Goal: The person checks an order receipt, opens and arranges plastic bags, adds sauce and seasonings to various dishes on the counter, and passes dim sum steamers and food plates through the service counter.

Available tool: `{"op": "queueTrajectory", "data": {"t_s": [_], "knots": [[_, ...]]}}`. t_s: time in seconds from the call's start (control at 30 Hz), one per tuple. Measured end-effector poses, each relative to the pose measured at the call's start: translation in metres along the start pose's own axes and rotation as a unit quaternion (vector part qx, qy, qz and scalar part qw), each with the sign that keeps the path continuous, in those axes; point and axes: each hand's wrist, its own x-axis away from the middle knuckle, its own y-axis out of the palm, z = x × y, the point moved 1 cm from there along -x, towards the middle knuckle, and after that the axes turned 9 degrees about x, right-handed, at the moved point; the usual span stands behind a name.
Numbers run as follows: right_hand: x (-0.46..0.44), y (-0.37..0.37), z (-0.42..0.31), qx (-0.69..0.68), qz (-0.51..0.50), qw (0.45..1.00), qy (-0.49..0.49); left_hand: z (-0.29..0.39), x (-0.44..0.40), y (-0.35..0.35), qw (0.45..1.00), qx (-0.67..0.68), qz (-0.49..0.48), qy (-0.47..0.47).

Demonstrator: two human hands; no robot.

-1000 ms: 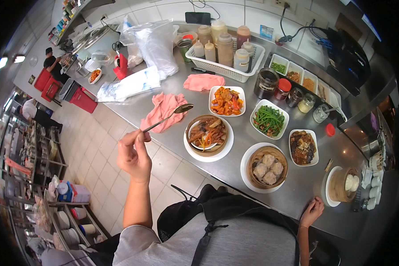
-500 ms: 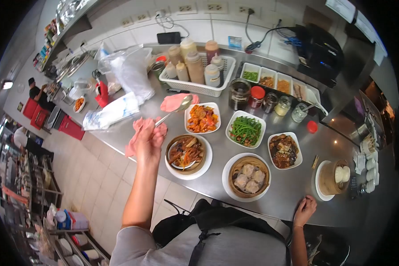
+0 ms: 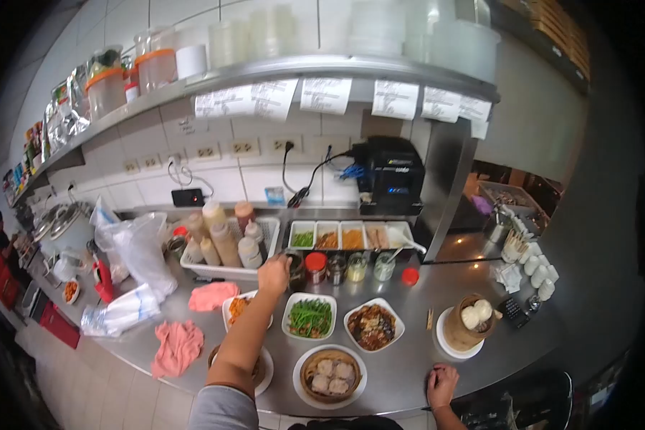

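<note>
My left hand (image 3: 274, 275) is closed at the rim of a dark jar (image 3: 296, 271); what its fingers hold is hidden. Under my left forearm, a bowl of orange food (image 3: 238, 309) and a steamer on a plate (image 3: 264, 373) are partly covered. Green beans (image 3: 310, 318) and a dark saucy dish (image 3: 372, 327) fill two white bowls beside them. Four-sided dumplings sit in a bamboo steamer (image 3: 330, 375) at the front. My right hand (image 3: 443, 383) rests with curled fingers on the counter's front edge, below a steamer with white buns (image 3: 469, 324).
Bottles stand in a white basket (image 3: 229, 271), left of small jars and topping trays (image 3: 351, 235). Pink cloths (image 3: 178, 348) and plastic bags (image 3: 140, 247) lie at left. Paper slips (image 3: 325, 94) hang from the shelf. A black printer (image 3: 393, 175) stands behind; another person (image 3: 6, 240) is far left.
My left hand has moved forward and right from near the pink cloth to the dark jar, and the spoon it held is out of sight. The view has tilted up, showing the shelf.
</note>
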Motion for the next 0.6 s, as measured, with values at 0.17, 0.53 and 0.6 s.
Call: {"op": "queueTrajectory", "data": {"t_s": [0.17,0.53,0.6], "knots": [[-0.001,-0.003,-0.003,-0.013,0.018,1.000,-0.007,0.014,0.022,-0.051,0.995,0.085,0.055,-0.010],[0.000,-0.001,0.001,-0.018,0.029,0.999,-0.019,-0.166,0.282,-0.190,0.941,0.174,0.111,-0.267],[0.002,-0.002,-0.002,-0.009,0.017,1.000,-0.011,-0.184,0.335,-0.193,0.913,0.208,0.053,-0.348]]}}
